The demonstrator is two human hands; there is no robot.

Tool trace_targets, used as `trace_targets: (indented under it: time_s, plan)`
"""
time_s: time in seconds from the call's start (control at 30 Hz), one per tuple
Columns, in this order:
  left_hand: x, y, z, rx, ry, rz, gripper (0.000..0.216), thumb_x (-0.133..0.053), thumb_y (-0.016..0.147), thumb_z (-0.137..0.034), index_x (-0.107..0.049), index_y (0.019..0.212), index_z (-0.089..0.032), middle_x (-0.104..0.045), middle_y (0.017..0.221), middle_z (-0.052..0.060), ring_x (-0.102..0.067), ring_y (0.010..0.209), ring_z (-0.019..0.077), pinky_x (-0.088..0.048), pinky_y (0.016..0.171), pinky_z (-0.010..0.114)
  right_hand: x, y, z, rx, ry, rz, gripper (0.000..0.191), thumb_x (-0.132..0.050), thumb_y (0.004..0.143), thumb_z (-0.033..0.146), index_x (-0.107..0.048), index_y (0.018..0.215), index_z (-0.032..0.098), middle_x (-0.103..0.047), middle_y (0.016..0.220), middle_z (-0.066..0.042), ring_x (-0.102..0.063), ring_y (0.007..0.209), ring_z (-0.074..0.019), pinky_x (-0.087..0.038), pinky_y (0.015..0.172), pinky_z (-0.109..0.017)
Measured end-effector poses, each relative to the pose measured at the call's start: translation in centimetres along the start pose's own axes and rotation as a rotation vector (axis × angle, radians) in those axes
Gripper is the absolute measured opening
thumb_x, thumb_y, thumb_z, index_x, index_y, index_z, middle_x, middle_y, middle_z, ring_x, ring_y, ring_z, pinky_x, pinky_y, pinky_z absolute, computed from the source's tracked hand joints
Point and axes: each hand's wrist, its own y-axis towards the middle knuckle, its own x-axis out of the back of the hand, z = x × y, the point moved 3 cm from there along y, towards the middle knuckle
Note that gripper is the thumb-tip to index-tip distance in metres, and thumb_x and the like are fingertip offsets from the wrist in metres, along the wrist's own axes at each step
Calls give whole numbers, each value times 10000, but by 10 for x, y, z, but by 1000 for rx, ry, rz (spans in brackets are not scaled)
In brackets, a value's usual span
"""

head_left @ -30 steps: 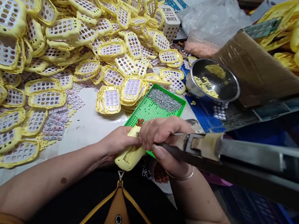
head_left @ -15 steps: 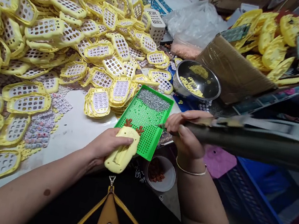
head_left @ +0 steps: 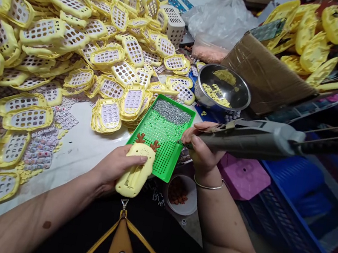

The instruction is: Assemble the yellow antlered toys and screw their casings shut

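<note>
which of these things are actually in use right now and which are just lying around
In use: left hand gripping the yellow toy case; right hand holding the screwdriver, tip at the green tray of screws.
Lying about: pile of yellow frames, steel bowl, cardboard box, plastic bag.

White worktop (head_left: 87, 151), yellow keypad shells (head_left: 42, 32) heaped left of the left fingers (head_left: 136, 160), green tray (head_left: 167, 154) just beyond them, steel bowl (head_left: 240, 96) beyond the right fingers (head_left: 199, 143).

Yellow antlered toy shell (head_left: 135, 173), flat at table (head_left: 87, 151) edge — grey screwdriver (head_left: 251, 138), near-level, tip over green tray (head_left: 166, 143)
</note>
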Motion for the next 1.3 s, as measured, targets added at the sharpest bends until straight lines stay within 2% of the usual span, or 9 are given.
trace_targets:
  time_s: [0.13,0.23,0.33,0.4,0.5,0.6,0.73,1.07,1.3]
  plan:
    - [0,-6,-6,-107,-192,-26,400,-717,732,-278,-575,1095,-186,-706,876,72,-677,727,205,-558,679,345,-1,2,-3,-18,-41,29,214,-649,785,304,-595,988,260,-546,593,47,-534,508,-135,-465,490,-297]
    - [0,-10,-11,-170,-239,-49,458,-712,730,-282,-555,1152,-197,-701,925,69,-678,771,214,-563,716,364,-3,4,2,-48,-43,20,207,-662,776,319,-605,967,266,-549,592,47,-538,506,-138,-461,487,-302]
    - [1,-10,-14,-261,-211,-58,560,-736,669,-163,-536,1190,-216,-697,970,47,-670,813,205,-560,760,366,-10,4,24,-11,11,-77,184,-672,761,324,-614,932,286,-514,562,56,-517,480,-136,-440,470,-301]
    - [5,-8,-16,-355,-211,-145,589,-749,645,-138,-532,1186,-226,-693,976,26,-660,834,189,-553,791,353,-20,0,44,32,86,-119,167,-663,764,327,-613,921,300,-473,530,68,-478,443,-126,-437,465,-302]
    - [9,-4,-16,-442,-232,-264,563,-764,645,-160,-530,1150,-246,-682,991,-5,-644,855,163,-544,813,334,-39,-11,70,56,164,-89,169,-636,781,298,-610,947,284,-490,543,62,-478,436,-122,-462,471,-311]
    - [9,-3,-16,-468,-249,-292,543,-765,642,-160,-527,1121,-254,-668,1019,-13,-633,897,166,-542,819,332,-55,-21,80,56,199,-28,181,-622,786,279,-605,965,273,-525,557,50,-503,456,-128,-478,479,-316]
    - [8,-5,-16,-478,-262,-289,529,-748,651,-143,-526,1119,-248,-655,1017,-11,-619,916,174,-550,806,338,-64,-27,76,56,199,23,200,-612,797,289,-591,995,300,-514,557,58,-513,472,-129,-491,494,-315]
    - [9,-2,-15,-439,-203,-253,473,-744,659,-144,-553,1084,-223,-670,978,13,-626,817,166,-539,728,310,-71,-22,69,27,327,38,215,-600,789,219,-600,1004,240,-520,598,47,-521,510,-120,-479,521,-304]
    - [12,-2,-13,-453,-220,-179,476,-770,637,-147,-555,1052,-232,-686,959,3,-642,798,165,-548,716,316,-71,-14,69,-10,423,69,197,-604,782,210,-626,977,219,-508,569,52,-492,459,-107,-454,461,-277]
